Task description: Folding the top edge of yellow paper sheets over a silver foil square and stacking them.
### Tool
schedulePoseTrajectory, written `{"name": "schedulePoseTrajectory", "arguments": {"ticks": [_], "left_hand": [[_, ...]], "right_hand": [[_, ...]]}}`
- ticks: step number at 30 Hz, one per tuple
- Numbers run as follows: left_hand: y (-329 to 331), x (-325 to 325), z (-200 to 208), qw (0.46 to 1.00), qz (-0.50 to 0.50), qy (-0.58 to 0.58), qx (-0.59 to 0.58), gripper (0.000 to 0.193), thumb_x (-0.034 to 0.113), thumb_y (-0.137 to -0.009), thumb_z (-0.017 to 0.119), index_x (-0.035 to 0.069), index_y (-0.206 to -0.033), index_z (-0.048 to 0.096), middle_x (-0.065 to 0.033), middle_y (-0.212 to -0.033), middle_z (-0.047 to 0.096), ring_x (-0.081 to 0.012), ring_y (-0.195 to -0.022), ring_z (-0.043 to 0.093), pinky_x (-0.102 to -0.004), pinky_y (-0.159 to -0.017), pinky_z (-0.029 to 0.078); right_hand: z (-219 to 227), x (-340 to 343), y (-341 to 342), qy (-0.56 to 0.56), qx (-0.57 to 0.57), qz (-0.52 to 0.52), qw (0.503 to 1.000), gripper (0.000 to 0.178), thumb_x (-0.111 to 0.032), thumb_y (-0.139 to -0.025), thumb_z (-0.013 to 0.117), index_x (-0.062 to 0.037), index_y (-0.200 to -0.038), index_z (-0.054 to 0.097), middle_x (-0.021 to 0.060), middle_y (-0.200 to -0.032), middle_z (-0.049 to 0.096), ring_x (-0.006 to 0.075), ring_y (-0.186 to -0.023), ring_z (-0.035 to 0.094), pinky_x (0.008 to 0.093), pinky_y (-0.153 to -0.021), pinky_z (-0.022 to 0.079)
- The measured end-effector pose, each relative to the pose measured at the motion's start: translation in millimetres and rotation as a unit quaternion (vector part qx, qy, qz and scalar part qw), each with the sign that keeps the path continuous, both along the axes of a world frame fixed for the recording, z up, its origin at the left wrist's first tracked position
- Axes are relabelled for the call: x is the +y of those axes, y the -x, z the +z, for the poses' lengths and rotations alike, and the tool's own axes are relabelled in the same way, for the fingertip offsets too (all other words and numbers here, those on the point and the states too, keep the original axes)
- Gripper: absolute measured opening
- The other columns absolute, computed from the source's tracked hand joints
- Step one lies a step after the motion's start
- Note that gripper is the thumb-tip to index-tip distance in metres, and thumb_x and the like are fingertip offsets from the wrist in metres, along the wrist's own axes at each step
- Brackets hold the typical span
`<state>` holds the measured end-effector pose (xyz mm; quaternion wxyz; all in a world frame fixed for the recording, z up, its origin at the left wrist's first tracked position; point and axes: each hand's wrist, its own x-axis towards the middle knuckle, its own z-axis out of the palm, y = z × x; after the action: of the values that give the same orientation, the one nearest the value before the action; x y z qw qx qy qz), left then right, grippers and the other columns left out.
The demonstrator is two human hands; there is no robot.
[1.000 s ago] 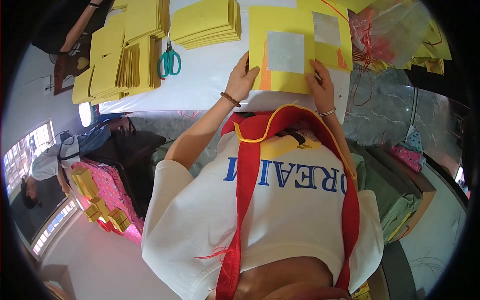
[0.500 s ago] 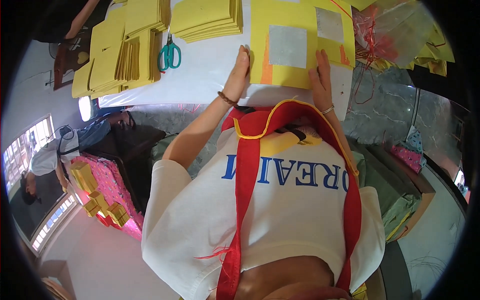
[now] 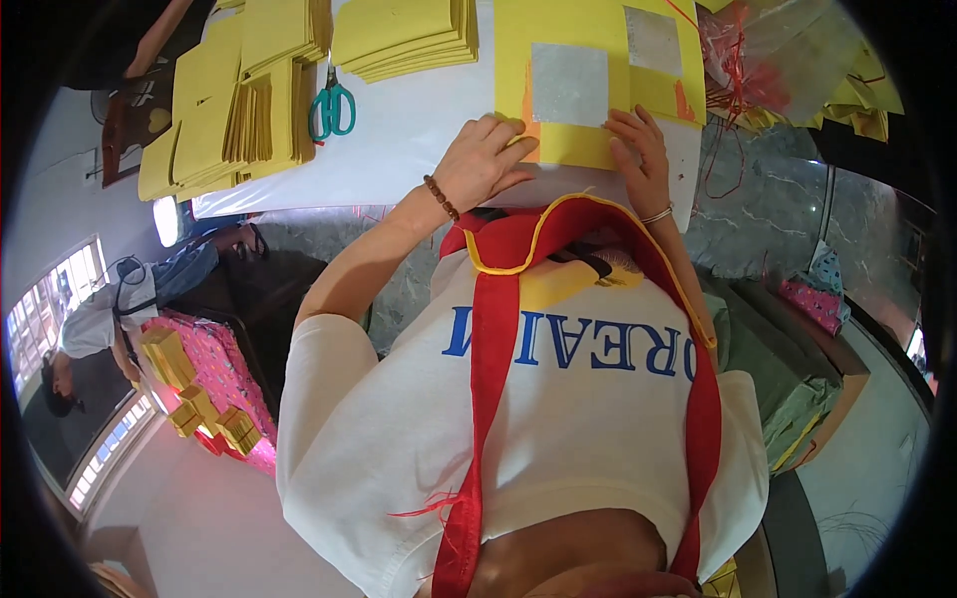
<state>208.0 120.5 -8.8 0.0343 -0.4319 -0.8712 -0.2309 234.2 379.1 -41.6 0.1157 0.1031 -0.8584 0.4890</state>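
Observation:
A yellow paper sheet (image 3: 568,149) with a silver square (image 3: 570,84) and an orange strip lies before me on the white-covered table (image 3: 399,130). At its near left corner my left hand (image 3: 485,164) has its fingers curled over the edge, and the paper there looks bent up under the fingertips. My right hand (image 3: 643,159) rests at the sheet's near right side, fingers apart and slightly bent, touching the paper. Another yellow sheet with a silver patch (image 3: 654,42) sits just beyond it on the right.
Stacks of folded yellow paper (image 3: 234,110) cover the table's left, with another pile (image 3: 404,40) at the back. Teal-handled scissors (image 3: 331,108) lie between them. A clear plastic bag with red string (image 3: 768,60) is at the right. Another person (image 3: 100,314) is at far left, near yellow bundles (image 3: 199,399).
My left hand has turned from flat beside the sheet to curled fingers over its near left corner. My right hand's fingers have bent and shifted slightly onto the paper.

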Motion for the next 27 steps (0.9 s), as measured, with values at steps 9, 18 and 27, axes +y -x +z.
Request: {"name": "schedulePoseTrajectory", "arguments": {"ticks": [9, 18, 27], "left_hand": [[15.1, 0.7, 5.8, 0.999, -0.041, 0.001, -0.005, 0.034, 0.02, -0.074, 0.066, 0.005, -0.103, 0.059, -0.0095, -0.102, 0.055, -0.026, -0.09, 0.052, -0.0343, -0.077, 0.044], [33.2, -1.1, 3.3, 0.983, -0.021, -0.106, -0.148, 0.015, 0.016, -0.082, 0.059, 0.003, -0.088, 0.063, -0.0094, -0.086, 0.062, -0.0258, -0.079, 0.059, -0.0329, -0.068, 0.048], [41.7, -3.3, 3.1, 0.953, 0.042, -0.094, -0.285, 0.018, 0.018, -0.085, 0.056, 0.002, -0.091, 0.062, -0.0109, -0.084, 0.064, -0.0265, -0.074, 0.06, -0.0329, -0.066, 0.048]], "right_hand": [[-12.0, 0.2, 2.4, 0.037, -0.023, -0.016, 0.999, 0.019, -0.011, -0.081, 0.06, -0.007, -0.099, 0.064, 0.008, -0.111, 0.059, 0.0266, -0.113, 0.048, 0.0355, -0.097, 0.035], [-8.1, 4.8, 4.5, 0.167, -0.103, -0.007, 0.981, 0.018, -0.011, -0.088, 0.052, -0.0017, -0.1, 0.063, 0.0104, -0.112, 0.058, 0.0218, -0.112, 0.047, 0.0316, -0.096, 0.035], [-14.8, 12.8, 1.4, 0.206, -0.132, 0.054, 0.968, 0.032, -0.013, -0.083, 0.055, -0.0037, -0.114, 0.055, 0.0088, -0.123, 0.051, 0.0204, -0.119, 0.042, 0.0318, -0.101, 0.03]]}}
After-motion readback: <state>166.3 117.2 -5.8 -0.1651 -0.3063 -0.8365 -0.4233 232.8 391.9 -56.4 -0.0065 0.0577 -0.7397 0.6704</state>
